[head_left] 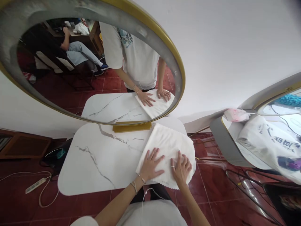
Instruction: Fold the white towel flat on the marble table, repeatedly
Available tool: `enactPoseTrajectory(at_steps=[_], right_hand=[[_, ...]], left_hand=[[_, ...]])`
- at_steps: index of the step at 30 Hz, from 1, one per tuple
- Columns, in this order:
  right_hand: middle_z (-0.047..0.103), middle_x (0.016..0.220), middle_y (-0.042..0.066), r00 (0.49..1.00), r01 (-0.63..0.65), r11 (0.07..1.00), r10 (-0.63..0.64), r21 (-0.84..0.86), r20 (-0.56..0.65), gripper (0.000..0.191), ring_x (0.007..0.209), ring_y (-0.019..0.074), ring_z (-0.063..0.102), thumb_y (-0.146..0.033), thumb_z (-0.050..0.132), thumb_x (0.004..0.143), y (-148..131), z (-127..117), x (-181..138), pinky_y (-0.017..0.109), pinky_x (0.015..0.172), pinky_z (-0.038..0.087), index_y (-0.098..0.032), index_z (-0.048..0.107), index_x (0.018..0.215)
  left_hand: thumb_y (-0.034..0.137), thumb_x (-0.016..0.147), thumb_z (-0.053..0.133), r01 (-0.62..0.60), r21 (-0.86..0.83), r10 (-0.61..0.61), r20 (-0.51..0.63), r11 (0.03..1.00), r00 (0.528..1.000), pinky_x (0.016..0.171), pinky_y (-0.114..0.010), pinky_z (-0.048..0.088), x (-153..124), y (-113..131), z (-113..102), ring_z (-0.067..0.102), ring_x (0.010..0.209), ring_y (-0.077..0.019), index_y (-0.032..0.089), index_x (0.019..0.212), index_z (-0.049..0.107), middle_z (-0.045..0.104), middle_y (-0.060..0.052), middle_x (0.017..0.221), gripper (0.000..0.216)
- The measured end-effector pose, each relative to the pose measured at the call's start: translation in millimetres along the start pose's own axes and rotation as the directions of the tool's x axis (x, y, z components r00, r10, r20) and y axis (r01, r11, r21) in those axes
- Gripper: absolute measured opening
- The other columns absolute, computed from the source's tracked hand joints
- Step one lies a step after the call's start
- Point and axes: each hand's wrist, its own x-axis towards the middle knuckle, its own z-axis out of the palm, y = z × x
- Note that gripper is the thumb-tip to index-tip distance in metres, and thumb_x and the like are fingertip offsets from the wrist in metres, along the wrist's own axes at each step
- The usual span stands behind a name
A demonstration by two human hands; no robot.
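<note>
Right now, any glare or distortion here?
Head view: the gold-rimmed oval mirror looks stretched toward upper left; head view: pale glare on the dark-red tiled floor at right; head view: faint crease shadows on the white scalloped cloth.

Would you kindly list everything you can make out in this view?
Table: one, white, grey-veined, centre
Cloth: one, white, table's right part
Large mirror: one, gold-rimmed, above table
Seated person: one, pale trousers, reflected in large mirror
Second mirror: one, gold-rimmed, far right
Second table: one, white and grey, right
Packet: one, pink and white, on second table
Printed item: one, white, on second table
Unclear item: one, purple, far right
Power strip: one, white, lower left
Cabinet: one, brown, far left
Floor: one, red-tiled, below
Wall: one, white, behind table
Left hand: one, flat on cloth
Right hand: one, on cloth
</note>
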Motion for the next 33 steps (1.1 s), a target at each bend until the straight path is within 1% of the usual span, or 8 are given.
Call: enactPoseTrajectory(at_steps=[3,6,10,15,20,27,30,33], right_hand=[[0.056,0.115,0.019,0.996,-0.093,0.995,0.093,0.047,-0.013,0.065,0.113,0.0361,0.047,-0.058,0.025,0.095,-15,11,39,0.057,0.093,0.035,-0.020,0.040,0.146],[0.043,0.137,0.019,1.000,-0.026,0.999,0.025,0.035,0.010,0.066,0.129,0.0369,0.035,-0.060,0.021,0.094,-39,27,73,0.061,0.101,0.026,-0.023,0.039,0.146],[0.024,0.155,0.015,0.987,0.106,0.994,-0.106,0.003,0.123,0.064,0.143,0.0327,0.014,-0.055,0.017,0.097,-81,46,87,0.065,0.109,0.009,-0.023,0.021,0.152],[0.024,0.156,0.012,0.964,0.206,0.976,-0.214,0.068,0.157,0.064,0.145,0.0275,0.015,-0.051,0.019,0.098,-137,58,80,0.062,0.112,0.008,-0.019,0.016,0.153],[0.018,0.158,0.015,0.959,0.257,0.956,-0.270,0.142,0.086,0.065,0.147,0.0267,0.007,-0.046,0.024,0.098,-192,68,68,0.059,0.113,0.011,-0.015,0.012,0.154],[0.025,0.155,0.015,0.926,0.355,0.910,-0.374,0.214,0.053,0.062,0.147,0.0267,0.006,-0.039,0.029,0.099,-269,75,42,0.056,0.115,0.011,-0.013,0.014,0.153],[0.022,0.156,0.016,0.880,0.438,0.863,-0.469,0.253,0.072,0.065,0.147,0.0274,0.006,-0.037,0.032,0.099,-298,73,26,0.055,0.115,0.014,-0.013,0.008,0.154],[0.009,0.159,0.014,0.772,0.580,0.760,-0.628,0.292,0.101,0.069,0.146,0.0324,0.005,-0.043,0.041,0.095,-322,71,15,0.055,0.114,0.019,-0.019,0.013,0.154]], left_hand=[[0.067,0.083,0.050,-0.004,-0.008,0.004,-0.016,1.000,1.000,0.117,-0.051,0.012,-5,-20,-4,0.024,0.144,-0.0295,0.034,0.145,0.036,0.023,-0.006,0.158,0.072],[0.067,0.084,0.048,0.026,-0.020,-0.026,-0.020,0.999,0.999,0.117,-0.051,0.010,-13,-34,-8,0.022,0.145,-0.0291,0.034,0.145,0.037,0.021,-0.006,0.159,0.071],[0.068,0.084,0.047,0.108,-0.024,-0.109,-0.039,0.994,0.993,0.117,-0.052,0.009,-29,-51,-15,0.022,0.145,-0.0297,0.035,0.145,0.036,0.022,-0.006,0.159,0.071],[0.066,0.084,0.049,0.212,-0.011,-0.212,-0.039,0.977,0.977,0.116,-0.052,0.012,-57,-79,-30,0.020,0.145,-0.0304,0.034,0.146,0.034,0.020,-0.006,0.159,0.072],[0.063,0.083,0.053,0.305,0.019,-0.304,-0.065,0.952,0.951,0.117,-0.052,0.011,-85,-105,-43,0.021,0.145,-0.0299,0.034,0.146,0.034,0.022,-0.005,0.159,0.072],[0.063,0.084,0.052,0.436,0.053,-0.429,-0.109,0.898,0.897,0.116,-0.053,0.014,-123,-128,-60,0.023,0.144,-0.0310,0.032,0.141,0.043,0.025,-0.008,0.157,0.066],[0.059,0.084,0.054,0.486,0.087,-0.473,-0.134,0.870,0.871,0.117,-0.053,0.013,-148,-136,-67,0.024,0.144,-0.0316,0.031,0.142,0.042,0.027,-0.007,0.157,0.065],[0.059,0.085,0.052,0.541,0.126,-0.523,-0.152,0.831,0.839,0.117,-0.054,0.012,-172,-143,-72,0.022,0.144,-0.0324,0.031,0.143,0.041,0.028,-0.008,0.156,0.066]])
